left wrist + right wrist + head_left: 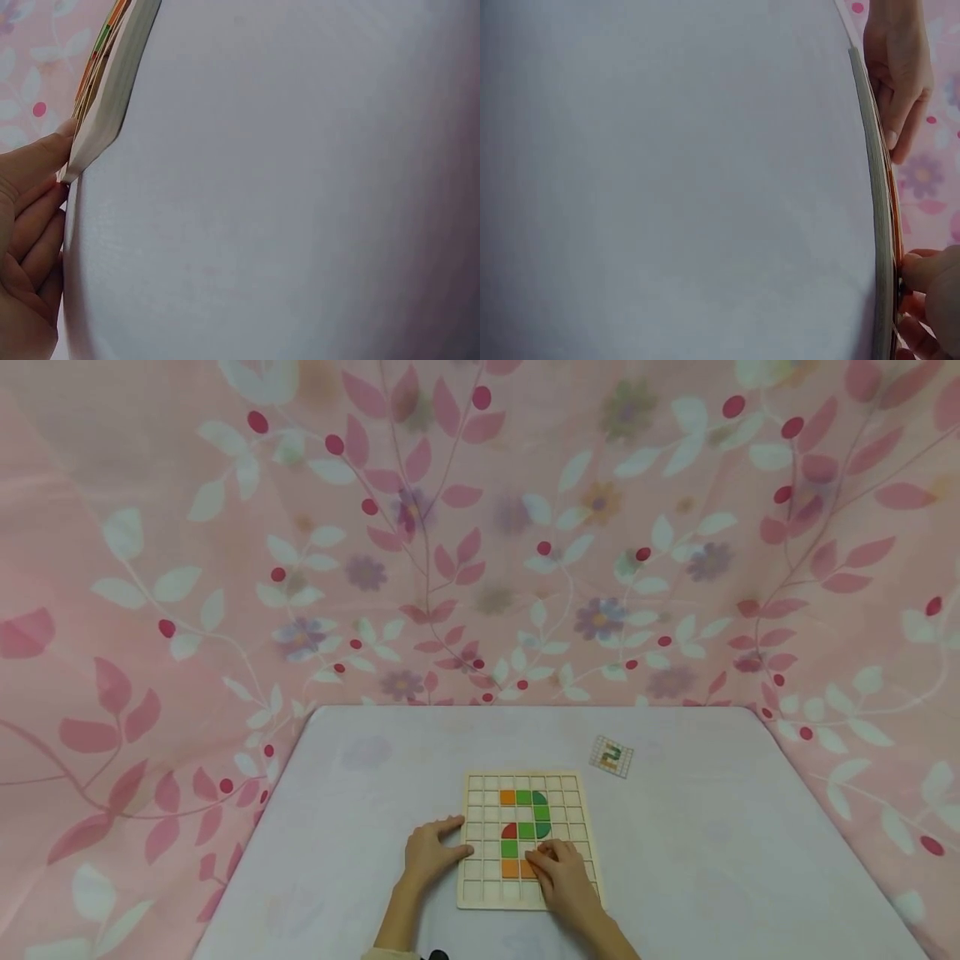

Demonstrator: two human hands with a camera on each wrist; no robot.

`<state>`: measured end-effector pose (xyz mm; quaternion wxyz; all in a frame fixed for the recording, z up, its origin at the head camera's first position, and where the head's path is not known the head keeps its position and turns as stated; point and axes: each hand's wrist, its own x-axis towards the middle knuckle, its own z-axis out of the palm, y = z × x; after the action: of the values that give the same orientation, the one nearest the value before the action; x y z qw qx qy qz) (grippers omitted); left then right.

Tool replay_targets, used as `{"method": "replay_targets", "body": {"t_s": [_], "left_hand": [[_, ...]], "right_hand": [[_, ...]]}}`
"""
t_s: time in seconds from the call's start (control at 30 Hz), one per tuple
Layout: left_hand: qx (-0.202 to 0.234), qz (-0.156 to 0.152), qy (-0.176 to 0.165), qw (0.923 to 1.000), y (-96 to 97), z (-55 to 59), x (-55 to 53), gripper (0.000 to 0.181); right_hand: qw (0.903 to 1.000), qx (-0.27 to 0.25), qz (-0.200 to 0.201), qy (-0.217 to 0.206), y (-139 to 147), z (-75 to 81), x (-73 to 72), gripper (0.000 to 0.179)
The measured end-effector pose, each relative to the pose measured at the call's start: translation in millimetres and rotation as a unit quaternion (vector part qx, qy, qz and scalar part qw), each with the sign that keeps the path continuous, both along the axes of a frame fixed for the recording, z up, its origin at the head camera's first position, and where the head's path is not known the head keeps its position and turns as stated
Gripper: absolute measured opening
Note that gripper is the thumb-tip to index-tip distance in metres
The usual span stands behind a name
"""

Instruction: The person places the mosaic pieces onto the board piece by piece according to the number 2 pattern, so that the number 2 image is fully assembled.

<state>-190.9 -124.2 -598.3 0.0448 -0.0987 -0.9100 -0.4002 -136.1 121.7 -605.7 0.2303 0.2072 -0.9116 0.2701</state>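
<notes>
A light wooden grid board [487, 899] lies on the table, with orange, green and red tiles set in a figure like a 2. My left hand [430, 853] holds its left edge; in the left wrist view the thumb [45, 157] lies on the rim, the other fingers beside and below. Over the lower right of the figure, my right hand [566, 881] has its thumb and fingertips brought together at an orange tile [528, 870], which they partly cover. In the right wrist view the right fingertips [922, 270] are at the board's surface, with the tile hidden.
A small pattern card [612, 757] with a similar figure on a grid lies beyond the board's far right corner. The white-covered table [337, 810] meets a pink floral cloth [480, 610] at the back and sides. A dark round object [438, 955] shows at the near edge.
</notes>
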Motion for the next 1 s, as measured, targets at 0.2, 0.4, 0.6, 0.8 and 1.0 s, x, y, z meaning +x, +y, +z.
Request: {"method": "replay_targets", "body": {"t_s": [0.2, 0.4, 0.6, 0.8, 1.0], "left_hand": [[-0.004, 0.003, 0.007, 1.0, 0.2, -2.5, -0.5, 0.052], [0.009, 0.007, -0.001, 0.9999, 0.6, -1.9, 0.3, 0.052], [0.006, -0.002, 0.052, 0.9986, -0.4, -1.5, 2.8, 0.051], [0.009, 0.006, 0.02, 0.9997, 0.6, -3.2, 0.8, 0.052], [-0.007, 0.008, 0.003, 0.9999, 0.9, -2.2, -0.1, 0.053]], "right_hand": [[0.9996, -0.016, -0.02, -0.005, -1.2, -3.6, 5.4, 0.018], [0.999, -0.03, -0.032, -0.004, 5.7, -2.7, 11.4, 0.019], [0.999, -0.043, -0.015, 0.0, 13.3, -2.8, 13.1, 0.021], [0.9983, -0.056, 0.014, 0.013, 15.0, -5.0, 11.8, 0.022], [0.9977, -0.066, -0.002, 0.018, 11.3, -6.8, 12.7, 0.02]]}}
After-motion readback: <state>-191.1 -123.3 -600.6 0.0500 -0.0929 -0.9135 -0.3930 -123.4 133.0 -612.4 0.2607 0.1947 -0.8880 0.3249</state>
